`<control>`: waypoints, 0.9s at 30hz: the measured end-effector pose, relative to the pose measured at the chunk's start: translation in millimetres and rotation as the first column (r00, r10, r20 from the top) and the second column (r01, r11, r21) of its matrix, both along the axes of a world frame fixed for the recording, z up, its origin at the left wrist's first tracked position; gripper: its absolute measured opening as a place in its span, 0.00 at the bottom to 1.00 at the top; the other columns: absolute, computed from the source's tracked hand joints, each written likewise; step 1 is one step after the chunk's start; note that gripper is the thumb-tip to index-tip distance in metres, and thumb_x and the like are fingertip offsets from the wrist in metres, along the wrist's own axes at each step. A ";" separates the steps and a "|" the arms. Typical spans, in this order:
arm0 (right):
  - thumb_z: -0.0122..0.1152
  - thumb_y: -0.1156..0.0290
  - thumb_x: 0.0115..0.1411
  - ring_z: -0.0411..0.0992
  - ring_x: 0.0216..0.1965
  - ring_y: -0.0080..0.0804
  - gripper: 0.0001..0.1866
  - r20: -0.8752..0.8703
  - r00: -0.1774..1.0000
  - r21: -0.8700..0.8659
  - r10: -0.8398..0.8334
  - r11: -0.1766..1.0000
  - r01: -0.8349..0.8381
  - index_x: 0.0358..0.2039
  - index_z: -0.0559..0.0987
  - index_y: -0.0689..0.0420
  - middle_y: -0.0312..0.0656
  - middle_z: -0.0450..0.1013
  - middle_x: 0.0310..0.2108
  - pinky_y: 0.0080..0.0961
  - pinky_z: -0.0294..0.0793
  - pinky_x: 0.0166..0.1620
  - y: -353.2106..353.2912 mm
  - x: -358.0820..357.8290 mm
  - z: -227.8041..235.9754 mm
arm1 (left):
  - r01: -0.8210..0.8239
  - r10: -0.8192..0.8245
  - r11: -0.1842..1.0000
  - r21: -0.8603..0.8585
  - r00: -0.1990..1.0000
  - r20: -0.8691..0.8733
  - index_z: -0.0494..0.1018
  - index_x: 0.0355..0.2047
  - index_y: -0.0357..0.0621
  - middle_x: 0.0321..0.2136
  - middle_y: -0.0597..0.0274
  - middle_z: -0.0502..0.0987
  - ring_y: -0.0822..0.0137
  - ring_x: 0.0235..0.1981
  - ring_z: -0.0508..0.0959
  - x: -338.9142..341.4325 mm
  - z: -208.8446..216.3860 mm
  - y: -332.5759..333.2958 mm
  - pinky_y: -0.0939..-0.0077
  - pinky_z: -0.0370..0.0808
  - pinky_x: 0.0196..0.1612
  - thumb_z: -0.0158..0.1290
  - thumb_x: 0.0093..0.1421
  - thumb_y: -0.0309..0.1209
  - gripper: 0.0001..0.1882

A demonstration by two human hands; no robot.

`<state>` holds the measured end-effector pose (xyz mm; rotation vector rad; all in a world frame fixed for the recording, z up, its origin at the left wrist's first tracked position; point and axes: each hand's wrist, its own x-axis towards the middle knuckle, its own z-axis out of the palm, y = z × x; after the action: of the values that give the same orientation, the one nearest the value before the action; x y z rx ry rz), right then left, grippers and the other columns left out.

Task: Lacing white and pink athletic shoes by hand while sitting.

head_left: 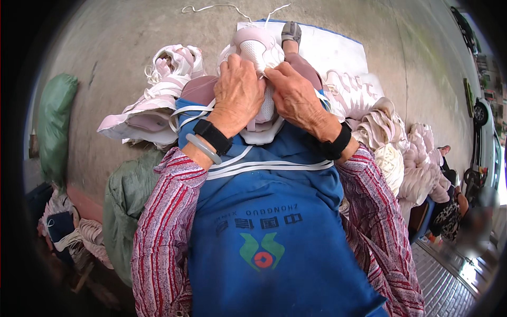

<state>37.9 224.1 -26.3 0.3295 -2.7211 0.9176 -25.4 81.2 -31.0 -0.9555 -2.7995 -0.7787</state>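
A white and pale pink sneaker [255, 48] rests on my lap, toe pointing away. My left hand [237, 91] lies over its left side, fingers curled on the upper. My right hand [297, 95] grips the right side near the lace area. Both thumbs meet at the middle of the shoe. White laces [264, 168] lie across my blue apron [269, 232]. A black band and a pale bangle sit on my left wrist, a black band on my right.
Several more pink-white sneakers [158, 100] are piled to the left on the concrete floor [121, 37]. A pile of shoe uppers [401, 153] lies right. Green sacks [53, 121] stand left. A white mat [327, 47] lies ahead. Another person sits at the right edge.
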 end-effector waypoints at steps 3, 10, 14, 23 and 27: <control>0.53 0.81 0.47 0.70 0.35 0.50 0.15 -0.022 1.000 0.015 -0.022 1.000 0.022 0.38 0.71 0.63 0.51 0.67 0.33 0.38 0.72 0.37 -0.8 3.3 0.5 | 0.013 -0.012 0.999 0.046 0.999 -0.032 0.69 0.31 0.37 0.35 0.49 0.67 0.47 0.39 0.70 3.6 -2.8 1.8 0.56 0.69 0.40 0.59 0.52 0.33 0.14; 0.53 0.81 0.47 0.70 0.34 0.49 0.13 -0.021 0.998 0.071 -0.052 0.996 0.053 0.37 0.71 0.64 0.49 0.66 0.32 0.36 0.73 0.36 5.5 2.9 -10.9 | 0.087 -0.090 0.993 0.082 0.995 0.031 0.71 0.32 0.40 0.38 0.48 0.68 0.46 0.39 0.70 3.1 5.1 -0.7 0.55 0.71 0.39 0.55 0.54 0.30 0.08; 0.55 0.79 0.49 0.70 0.34 0.49 0.13 -0.046 0.996 0.043 -0.079 0.996 0.081 0.37 0.70 0.63 0.50 0.66 0.33 0.36 0.73 0.35 0.4 6.4 -9.7 | 0.080 -0.074 0.993 0.092 0.995 -0.064 0.72 0.30 0.39 0.34 0.49 0.70 0.47 0.35 0.72 3.8 8.0 0.5 0.58 0.70 0.37 0.54 0.55 0.29 0.06; 0.57 0.76 0.48 0.67 0.35 0.40 0.08 -0.168 0.979 0.069 -0.114 0.990 0.127 0.32 0.76 0.60 0.43 0.67 0.29 0.32 0.68 0.38 -7.4 -3.3 22.6 | 0.063 -0.168 0.942 0.329 0.939 0.301 0.71 0.30 0.36 0.34 0.48 0.72 0.49 0.36 0.74 -11.5 12.9 -27.8 0.62 0.71 0.39 0.54 0.54 0.26 0.06; 0.55 0.72 0.47 0.66 0.33 0.36 0.05 -0.179 0.983 0.288 0.032 0.957 0.022 0.26 0.74 0.56 0.40 0.65 0.28 0.30 0.67 0.36 -11.8 -25.9 6.6 | 0.058 -0.159 0.943 0.328 0.944 0.290 0.70 0.38 0.37 0.36 0.51 0.73 0.55 0.36 0.75 -13.7 7.9 -31.2 0.67 0.72 0.40 0.55 0.54 0.25 0.12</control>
<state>12.1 212.3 -19.6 0.4517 -2.6803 0.4601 -39.1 50.0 -23.1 -1.0112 -2.7552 -1.4633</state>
